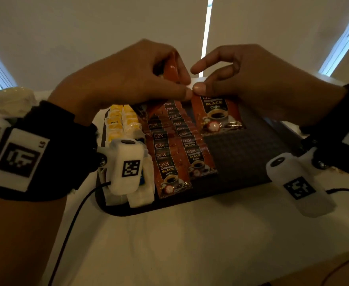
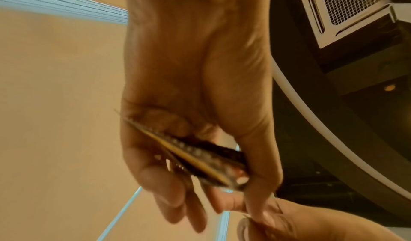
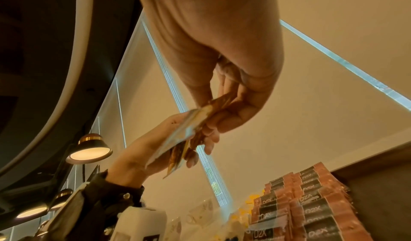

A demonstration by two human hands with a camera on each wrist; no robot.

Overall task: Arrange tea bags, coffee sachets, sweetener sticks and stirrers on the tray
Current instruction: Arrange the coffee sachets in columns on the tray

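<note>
Dark tray (image 1: 241,157), two overlapping rows of brown coffee sachets (image 1: 175,145), yellow tea bags (image 1: 121,122) at left

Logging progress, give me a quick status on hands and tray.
Left hand grips spare coffee sachets. Right hand pinches one sachet above the tray. Two sachet rows laid, nothing blocking.

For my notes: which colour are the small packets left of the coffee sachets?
Yellow packets; head view shows them best.
</note>
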